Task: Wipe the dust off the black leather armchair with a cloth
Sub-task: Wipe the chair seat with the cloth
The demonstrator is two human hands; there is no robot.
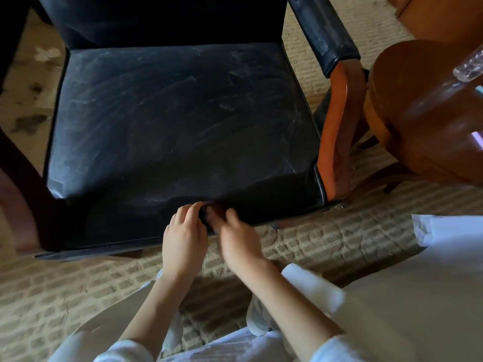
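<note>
Floor: tan woven carpet with a ribbed brick-like pattern [313, 244], dark stains at far left. One black leather armchair with orange-brown wooden arm supports [183, 121] fills the upper and middle view. Seat front edge faces the camera; backrest at the top, so the chair's front-to-back line runs roughly up the frame. Seat cushion streaked pale grey with dust and wipe marks. Right padded black armrest [324, 32] also dusty, running away toward upper right. One round orange-brown wooden worktop [423, 108] stands just right of the chair, near its arm support; a clear glassy object [470, 66] sits at its right edge, cut off by the frame. White paper or fabric sheet [449, 231] lies at lower right.

Two hands, both at the seat's front edge, near its middle. Forearms reach up from the bottom, pale blue sleeves pushed back. Left hand [184, 235] back up, fingers curled over the leather edge. Right hand [239, 237] just beside it, blurred, fingers bent inward toward the left. Between them a small dark bunched thing [209, 214], reddish in part, pinched by both sets of fingers; whether this is the cloth or a fold of leather I cannot tell.
</note>
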